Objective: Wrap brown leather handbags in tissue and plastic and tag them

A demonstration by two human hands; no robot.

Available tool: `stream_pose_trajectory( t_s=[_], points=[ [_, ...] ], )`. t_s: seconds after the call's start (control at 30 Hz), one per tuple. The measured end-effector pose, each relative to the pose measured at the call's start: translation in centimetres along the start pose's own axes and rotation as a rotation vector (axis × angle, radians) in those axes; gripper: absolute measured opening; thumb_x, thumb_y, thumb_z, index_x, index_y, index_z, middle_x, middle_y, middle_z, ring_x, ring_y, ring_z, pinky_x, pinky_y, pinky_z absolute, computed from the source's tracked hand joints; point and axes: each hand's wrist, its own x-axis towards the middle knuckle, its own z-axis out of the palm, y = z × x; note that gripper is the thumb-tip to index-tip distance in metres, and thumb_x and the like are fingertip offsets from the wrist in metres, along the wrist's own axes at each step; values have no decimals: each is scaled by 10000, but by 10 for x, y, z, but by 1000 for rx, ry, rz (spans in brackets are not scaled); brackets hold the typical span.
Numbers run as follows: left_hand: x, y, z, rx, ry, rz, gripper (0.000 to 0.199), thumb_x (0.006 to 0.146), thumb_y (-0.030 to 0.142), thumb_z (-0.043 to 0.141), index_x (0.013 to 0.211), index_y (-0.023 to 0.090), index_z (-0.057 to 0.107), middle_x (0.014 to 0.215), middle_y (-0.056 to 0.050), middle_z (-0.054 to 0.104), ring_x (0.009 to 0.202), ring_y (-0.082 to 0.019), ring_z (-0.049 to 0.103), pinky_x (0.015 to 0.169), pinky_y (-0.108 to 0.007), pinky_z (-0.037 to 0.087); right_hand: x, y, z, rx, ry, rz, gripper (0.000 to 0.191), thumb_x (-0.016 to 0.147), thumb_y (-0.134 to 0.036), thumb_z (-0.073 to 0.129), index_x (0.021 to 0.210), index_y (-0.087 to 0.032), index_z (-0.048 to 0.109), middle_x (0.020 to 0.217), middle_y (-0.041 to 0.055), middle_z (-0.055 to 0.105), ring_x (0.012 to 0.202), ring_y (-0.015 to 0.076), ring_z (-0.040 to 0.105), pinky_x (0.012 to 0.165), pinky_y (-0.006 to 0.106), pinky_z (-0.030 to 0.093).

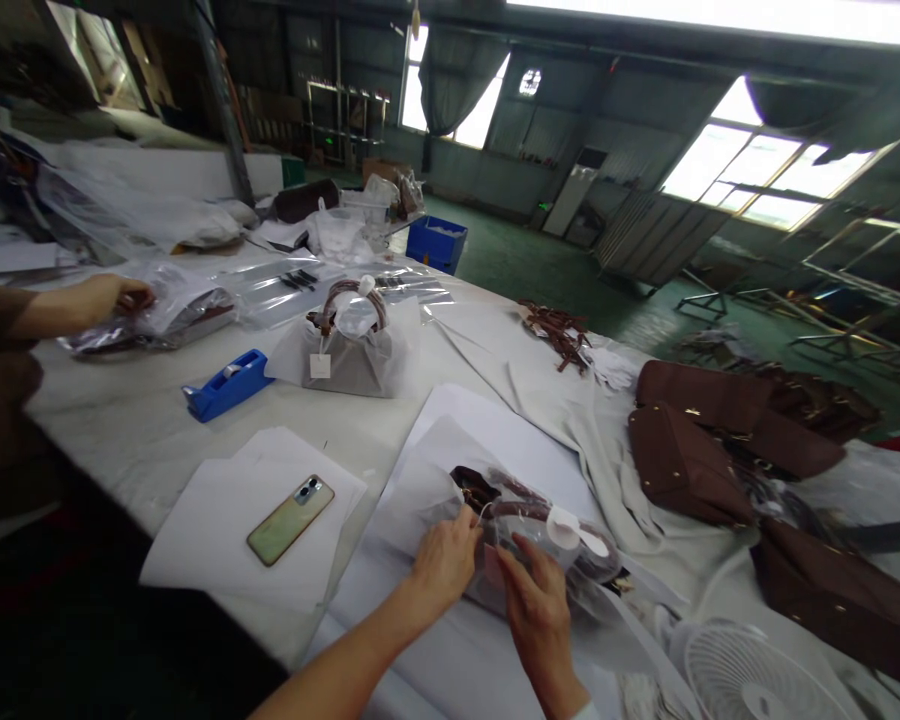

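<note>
In front of me a brown handbag (pixel 521 512) lies wrapped in thin translucent white paper, its handles covered in clear film and joined by a white sticker (pixel 564 527). My left hand (pixel 444 562) is closed in a pinch at the bag's top edge, where a thin pale tag string (pixel 484 510) loops from the fingertips. With thumb and fingers, my right hand (pixel 538 605) holds a small pinkish hang tag (pixel 493 566) against the bag's side. White paper sheets (pixel 450 410) lie under the bag.
Left are a phone (pixel 291 520) on paper sheets, a blue tape dispenser (pixel 229 385) and another wrapped handbag (pixel 349 350). A co-worker's hand (pixel 112 300) touches a plastic-wrapped bag. Brown bags (pixel 690 465) and a white fan (pixel 757 675) stand right. Brown straps (pixel 559 335) lie beyond.
</note>
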Motion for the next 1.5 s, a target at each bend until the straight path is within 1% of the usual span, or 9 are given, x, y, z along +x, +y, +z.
stream_pose_trajectory(
  t_s=[0.13, 0.23, 0.43, 0.53, 0.73, 0.97, 1.17, 1.4, 1.5],
  points=[
    [9, 5, -13, 162, 42, -13, 209, 941, 295, 397, 973, 213, 587, 1004, -107, 677, 928, -268, 660, 793, -365, 464, 11, 9, 8, -134, -16, 38, 271, 931, -216, 475, 1026, -234, 729, 859, 94, 688, 757, 225, 622, 692, 388, 527],
    [17, 3, -21, 81, 58, -63, 192, 912, 299, 467, 902, 194, 626, 1004, -109, 677, 957, -260, 646, 835, -359, 451, 18, 14, 13, 43, -109, 138, 313, 939, -285, 440, 985, -214, 742, 830, 92, 714, 719, 215, 654, 647, 339, 540],
    [13, -20, -14, -205, -107, -96, 175, 801, 300, 574, 739, 166, 668, 671, -38, 678, 654, -188, 654, 619, -264, 475, 21, 23, 4, 432, -189, 709, 347, 786, -491, 639, 915, -195, 764, 835, 81, 764, 791, 288, 698, 724, 411, 567],
    [4, -34, -3, -341, -173, -139, 184, 785, 269, 530, 738, 153, 664, 616, -19, 657, 514, -157, 616, 495, -234, 444, 27, 20, -6, 547, -196, 873, 397, 681, -537, 727, 859, -186, 775, 799, 84, 766, 791, 302, 696, 737, 418, 568],
    [-4, -48, -4, -433, -136, -166, 155, 709, 294, 591, 660, 157, 644, 540, 8, 595, 498, -160, 587, 486, -241, 430, 31, 5, -14, 585, -213, 977, 452, 622, -573, 757, 839, -177, 772, 780, 81, 763, 782, 295, 700, 739, 386, 567],
    [-8, -39, -16, -557, -151, -166, 188, 684, 326, 617, 625, 148, 632, 527, 11, 571, 494, -125, 520, 502, -239, 388, 27, 3, -9, 790, -194, 1085, 484, 606, -584, 777, 834, -158, 748, 790, 96, 762, 789, 300, 702, 736, 398, 572],
    [-8, -24, -15, -807, -278, -206, 352, 713, 475, 627, 759, 126, 651, 653, -27, 638, 519, -95, 520, 487, -217, 351, 26, 0, -12, 746, -213, 1007, 460, 651, -583, 753, 832, -160, 747, 796, 93, 758, 793, 292, 697, 746, 390, 571],
    [-5, -12, -10, -1212, -336, -388, 478, 497, 442, 867, 755, 106, 646, 664, -50, 651, 556, -100, 561, 513, -207, 383, 23, -8, -22, 462, -106, 484, 227, 842, -417, 621, 876, -233, 750, 872, 70, 740, 814, 245, 687, 783, 366, 560],
    [0, -10, -3, -1292, -294, -383, 490, 476, 440, 884, 732, 106, 631, 659, -27, 627, 542, -77, 528, 489, -193, 346, 22, -11, -23, 464, -107, 407, 179, 866, -349, 602, 897, -243, 744, 904, 67, 736, 850, 233, 688, 787, 344, 559]
  ],
)
